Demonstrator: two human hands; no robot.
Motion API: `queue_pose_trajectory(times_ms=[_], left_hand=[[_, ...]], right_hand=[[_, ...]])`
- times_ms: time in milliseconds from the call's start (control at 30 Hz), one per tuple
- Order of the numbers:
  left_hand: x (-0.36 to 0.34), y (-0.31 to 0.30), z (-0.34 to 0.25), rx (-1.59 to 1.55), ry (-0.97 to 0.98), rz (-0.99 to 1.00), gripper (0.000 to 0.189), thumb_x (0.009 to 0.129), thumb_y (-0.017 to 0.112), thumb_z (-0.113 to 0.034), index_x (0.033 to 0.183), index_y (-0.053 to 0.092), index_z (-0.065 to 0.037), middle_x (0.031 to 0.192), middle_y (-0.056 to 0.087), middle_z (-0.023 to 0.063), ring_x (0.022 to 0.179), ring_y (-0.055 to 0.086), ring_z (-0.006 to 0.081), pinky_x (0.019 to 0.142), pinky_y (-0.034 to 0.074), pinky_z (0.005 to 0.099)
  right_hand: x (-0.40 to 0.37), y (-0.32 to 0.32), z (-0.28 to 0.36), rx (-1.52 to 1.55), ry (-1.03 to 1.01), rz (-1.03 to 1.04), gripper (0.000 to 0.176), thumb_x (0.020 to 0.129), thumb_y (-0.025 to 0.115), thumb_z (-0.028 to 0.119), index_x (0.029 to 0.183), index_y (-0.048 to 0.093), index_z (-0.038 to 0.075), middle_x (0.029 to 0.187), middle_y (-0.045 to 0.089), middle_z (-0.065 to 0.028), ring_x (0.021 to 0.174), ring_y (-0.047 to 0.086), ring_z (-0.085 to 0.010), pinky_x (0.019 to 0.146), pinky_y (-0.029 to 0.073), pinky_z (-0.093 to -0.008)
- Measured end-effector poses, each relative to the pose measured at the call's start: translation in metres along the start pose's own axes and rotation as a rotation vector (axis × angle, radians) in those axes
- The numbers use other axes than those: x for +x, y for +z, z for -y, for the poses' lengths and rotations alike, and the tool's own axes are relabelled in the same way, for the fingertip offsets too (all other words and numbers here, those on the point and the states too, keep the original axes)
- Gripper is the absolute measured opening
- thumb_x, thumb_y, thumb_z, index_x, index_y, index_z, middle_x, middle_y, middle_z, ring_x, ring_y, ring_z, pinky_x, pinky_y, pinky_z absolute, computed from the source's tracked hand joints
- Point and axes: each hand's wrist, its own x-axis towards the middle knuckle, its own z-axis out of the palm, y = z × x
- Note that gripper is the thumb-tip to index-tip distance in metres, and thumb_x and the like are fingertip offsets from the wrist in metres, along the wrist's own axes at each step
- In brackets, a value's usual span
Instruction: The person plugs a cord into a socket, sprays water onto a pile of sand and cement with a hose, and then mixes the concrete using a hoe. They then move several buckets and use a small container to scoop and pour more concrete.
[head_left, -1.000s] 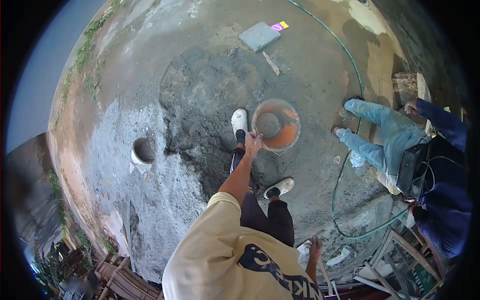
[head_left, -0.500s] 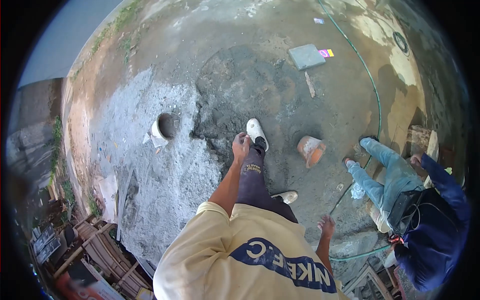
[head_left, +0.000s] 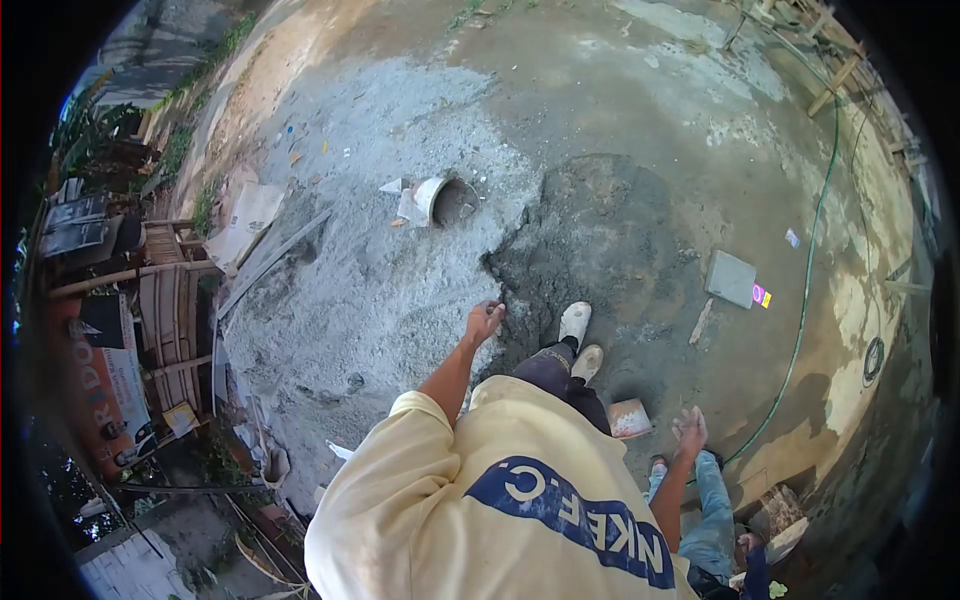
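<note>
My left hand point(head_left: 485, 321) hangs loosely over the edge of the grey sand pile point(head_left: 370, 300), its fingers a little bent and apart, with nothing seen in them. On the other side my right hand point(head_left: 690, 432) is held out with its fingers spread, and it is bare too. The nearest thing to it is an orange-and-grey bucket point(head_left: 629, 419), tipped on the ground and apart from the hand. A white bucket point(head_left: 428, 201) lies on its side on the pale sand. Dark wet mortar point(head_left: 590, 220) spreads ahead of my white shoes point(head_left: 574, 322).
Another person's legs in light blue trousers point(head_left: 712, 510) show at lower right. A green hose point(head_left: 808, 290) runs along the right. A grey slab point(head_left: 731, 278) lies on the ground. Wooden slats point(head_left: 170, 300) and an orange banner point(head_left: 105, 390) stand at left.
My view has turned left, so the buckets and slab appear farther right. My feet have come closer together. The other person has shifted toward the lower edge of view.
</note>
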Motion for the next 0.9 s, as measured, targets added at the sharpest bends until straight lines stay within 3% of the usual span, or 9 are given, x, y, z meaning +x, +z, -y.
queue_pose_trajectory(times_ms=[167, 267, 433, 467, 567, 633, 733, 833, 900], left_hand=[[-0.036, 0.010, -0.010, -0.249, -0.195, -0.088, 0.044, 0.088, 0.059, -0.037, 0.115, 0.058, -0.002, 0.084, 0.064, 0.0059, 0.067, 0.059, 0.0125, 0.052, 0.047, 0.0269], [-0.045, 0.026, 0.008, -0.313, -0.281, -0.196, 0.038, 0.086, 0.061, -0.032, 0.106, 0.062, 0.001, 0.080, 0.067, 0.0102, 0.065, 0.061, 0.0137, 0.059, 0.049, 0.0284], [-0.035, 0.067, 0.035, -0.164, -0.284, -0.435, 0.037, 0.083, 0.061, -0.034, 0.098, 0.066, -0.001, 0.085, 0.069, 0.0151, 0.079, 0.067, 0.0233, 0.071, 0.052, 0.0339], [-0.034, 0.075, 0.028, -0.136, -0.388, -0.425, 0.038, 0.084, 0.060, -0.035, 0.097, 0.067, -0.001, 0.085, 0.069, 0.0167, 0.083, 0.067, 0.0275, 0.075, 0.051, 0.0347], [-0.018, 0.099, 0.002, -0.125, -0.464, -0.523, 0.037, 0.084, 0.059, -0.035, 0.095, 0.068, 0.000, 0.085, 0.069, 0.0165, 0.083, 0.067, 0.0281, 0.075, 0.051, 0.0342], [0.005, 0.109, -0.018, -0.246, -0.476, -0.551, 0.039, 0.085, 0.058, -0.036, 0.093, 0.067, 0.000, 0.084, 0.068, 0.0166, 0.082, 0.067, 0.0266, 0.074, 0.051, 0.0338], [0.057, 0.116, -0.034, -0.485, -0.328, -0.689, 0.043, 0.087, 0.056, -0.039, 0.092, 0.067, 0.002, 0.079, 0.068, 0.0144, 0.075, 0.066, 0.0240, 0.071, 0.051, 0.0326], [0.099, 0.082, -0.078, -0.818, -0.483, -0.658, 0.052, 0.090, 0.051, -0.046, 0.105, 0.062, 0.002, 0.086, 0.067, 0.0130, 0.078, 0.064, 0.0232, 0.071, 0.050, 0.0350], [0.131, 0.054, -0.103, -1.223, -0.505, -0.718, 0.065, 0.091, 0.043, -0.056, 0.123, 0.049, 0.001, 0.103, 0.063, 0.0140, 0.088, 0.060, 0.0253, 0.073, 0.049, 0.0389]], right_hand=[[0.048, 0.029, 0.040, -0.195, 0.092, 0.103, 0.044, 0.091, 0.055, 0.033, 0.129, 0.050, 0.010, 0.107, 0.064, -0.0127, 0.069, 0.062, -0.0155, 0.057, 0.050, -0.0273], [0.084, 0.039, 0.056, -0.302, 0.124, 0.154, 0.043, 0.091, 0.055, 0.032, 0.127, 0.051, 0.009, 0.107, 0.064, -0.0137, 0.069, 0.063, -0.0170, 0.057, 0.052, -0.0296], [0.169, 0.065, 0.121, -0.486, 0.036, 0.265, 0.045, 0.090, 0.055, 0.035, 0.126, 0.051, 0.007, 0.102, 0.064, -0.0119, 0.062, 0.061, -0.0175, 0.051, 0.050, -0.0291], [0.185, 0.067, 0.144, -0.501, -0.004, 0.297, 0.045, 0.091, 0.055, 0.035, 0.126, 0.051, 0.006, 0.101, 0.064, -0.0120, 0.062, 0.061, -0.0173, 0.050, 0.050, -0.0286], [0.239, 0.089, 0.208, -0.546, -0.064, 0.327, 0.045, 0.091, 0.054, 0.034, 0.125, 0.051, 0.005, 0.101, 0.064, -0.0124, 0.063, 0.062, -0.0168, 0.048, 0.048, -0.0278], [0.275, 0.098, 0.255, -0.598, -0.077, 0.309, 0.045, 0.091, 0.054, 0.034, 0.125, 0.051, 0.005, 0.101, 0.065, -0.0128, 0.063, 0.062, -0.0166, 0.047, 0.048, -0.0277], [0.303, 0.125, 0.328, -0.550, -0.176, 0.376, 0.044, 0.091, 0.054, 0.034, 0.123, 0.053, 0.004, 0.098, 0.065, -0.0125, 0.063, 0.061, -0.0159, 0.046, 0.046, -0.0274], [0.304, 0.163, 0.384, -0.604, -0.322, 0.313, 0.043, 0.091, 0.055, 0.034, 0.121, 0.054, 0.004, 0.095, 0.065, -0.0114, 0.061, 0.060, -0.0150, 0.045, 0.045, -0.0259], [0.302, 0.186, 0.408, -0.684, -0.341, 0.304, 0.041, 0.090, 0.056, 0.034, 0.119, 0.056, 0.004, 0.093, 0.065, -0.0097, 0.058, 0.059, -0.0143, 0.044, 0.044, -0.0248]])
